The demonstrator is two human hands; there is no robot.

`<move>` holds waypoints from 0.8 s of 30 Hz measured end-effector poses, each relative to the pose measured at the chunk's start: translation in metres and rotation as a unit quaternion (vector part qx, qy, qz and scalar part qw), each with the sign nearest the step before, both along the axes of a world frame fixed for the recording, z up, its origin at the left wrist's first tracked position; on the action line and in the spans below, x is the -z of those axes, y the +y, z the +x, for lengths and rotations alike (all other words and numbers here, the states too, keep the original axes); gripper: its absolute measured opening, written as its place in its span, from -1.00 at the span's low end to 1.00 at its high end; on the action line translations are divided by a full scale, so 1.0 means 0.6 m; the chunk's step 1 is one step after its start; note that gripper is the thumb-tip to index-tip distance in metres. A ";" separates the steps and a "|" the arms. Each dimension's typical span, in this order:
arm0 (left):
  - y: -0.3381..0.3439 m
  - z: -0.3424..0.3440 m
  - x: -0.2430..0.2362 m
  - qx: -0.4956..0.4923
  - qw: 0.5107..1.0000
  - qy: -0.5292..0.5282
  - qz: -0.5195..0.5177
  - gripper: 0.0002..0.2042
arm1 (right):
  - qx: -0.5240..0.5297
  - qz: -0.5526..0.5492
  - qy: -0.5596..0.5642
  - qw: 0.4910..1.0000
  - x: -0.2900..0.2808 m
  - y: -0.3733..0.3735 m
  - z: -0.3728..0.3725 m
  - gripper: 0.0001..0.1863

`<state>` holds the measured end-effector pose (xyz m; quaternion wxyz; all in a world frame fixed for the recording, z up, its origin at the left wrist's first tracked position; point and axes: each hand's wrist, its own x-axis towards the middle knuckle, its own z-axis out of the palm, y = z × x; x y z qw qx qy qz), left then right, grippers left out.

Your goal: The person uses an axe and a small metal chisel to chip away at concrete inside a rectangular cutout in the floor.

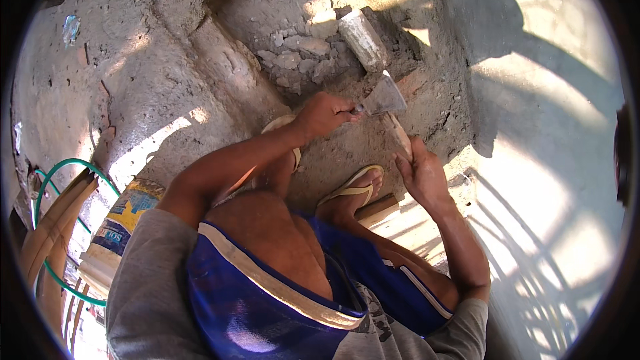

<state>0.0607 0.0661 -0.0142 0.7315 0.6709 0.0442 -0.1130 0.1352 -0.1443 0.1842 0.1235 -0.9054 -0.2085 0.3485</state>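
Note:
My left hand (327, 117) is closed around the handle of a scraper (387, 97) with a flared, greyish metal blade. The blade reaches to the right over the ground, close to a narrow wooden stick (398, 135). My right hand (425, 172) grips the lower part of that stick, and its upper end meets or nearly meets the blade's edge; whether they touch I cannot tell. Just beyond the blade lies a whitish, dirt-coated cylinder (363, 39), tilted on the ground. Both hands are above the earth in front of my sandalled feet.
Broken rubble (300, 60) lies in a recess ahead, with a raised rough ledge (230, 60) to its left. A pale wall (547, 160) rises on the right. At lower left are a bucket (127, 220), a green hose (75, 162) and wooden boards (60, 217).

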 end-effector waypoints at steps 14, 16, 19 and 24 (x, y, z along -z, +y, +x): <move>-0.007 -0.007 0.022 0.022 0.992 -0.071 0.100 -0.81 | 0.027 -0.045 0.066 0.996 0.024 -0.018 -0.029 -0.67; -0.007 -0.009 0.022 0.020 0.991 -0.081 0.103 -0.82 | 0.035 0.017 0.043 0.998 0.025 -0.029 -0.018 -0.69; 0.013 0.004 0.034 -0.010 0.999 -0.014 0.032 -0.86 | 0.096 -0.043 0.082 0.991 0.006 -0.017 -0.013 -0.67; 0.086 0.016 0.138 -0.274 0.960 0.065 -0.009 -0.88 | 0.189 -0.071 0.139 0.969 0.004 -0.035 -0.028 -0.62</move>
